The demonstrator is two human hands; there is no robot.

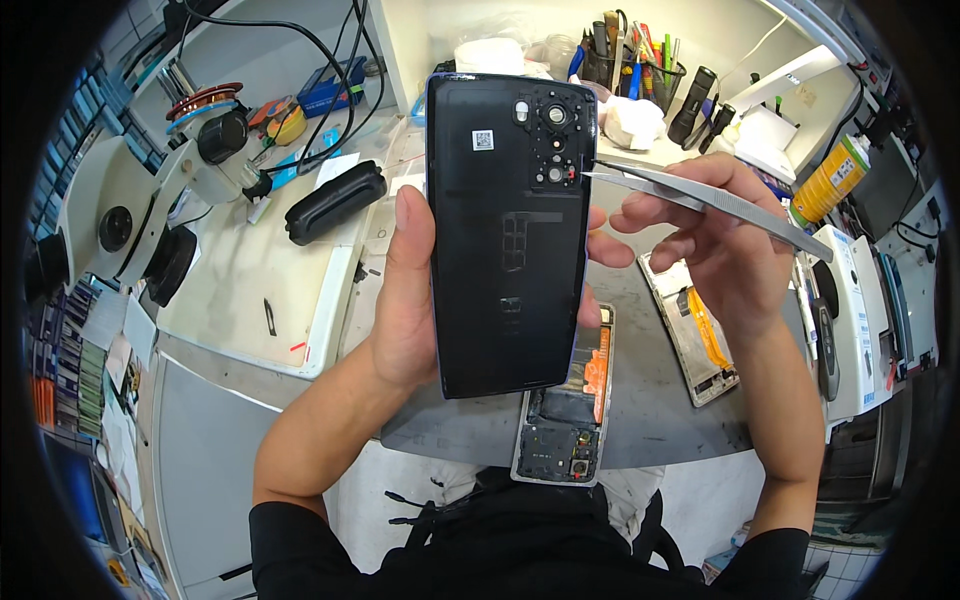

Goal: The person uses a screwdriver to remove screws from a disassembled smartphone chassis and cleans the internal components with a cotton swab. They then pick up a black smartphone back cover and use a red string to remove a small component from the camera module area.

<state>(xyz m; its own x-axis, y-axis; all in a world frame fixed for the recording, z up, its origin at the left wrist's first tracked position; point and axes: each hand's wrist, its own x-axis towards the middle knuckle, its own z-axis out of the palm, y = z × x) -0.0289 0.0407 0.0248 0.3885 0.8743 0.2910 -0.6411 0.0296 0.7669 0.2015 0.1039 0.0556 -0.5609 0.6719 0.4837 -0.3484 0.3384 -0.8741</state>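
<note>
My left hand [405,290] grips a black phone back cover [480,260] upright, thumb along its left edge and fingertips showing past the right edge. Camera openings and a small white code label sit near its top. Between the fingers of my right hand [725,235] is a pair of metal tweezers [740,205], tips pointing left at the cover's right edge by the camera openings; whether they touch cannot be made out. Below the cover, an opened phone [562,435] with an orange strip lies at the mat's front edge, partly hidden.
A second opened phone frame [690,330] lies on the grey mat [650,425] at right. To the left stand a microscope [130,215] and a black zip case [335,203]. A tool holder [630,65], flashlight [692,105] and yellow spray can [832,178] are at the back right.
</note>
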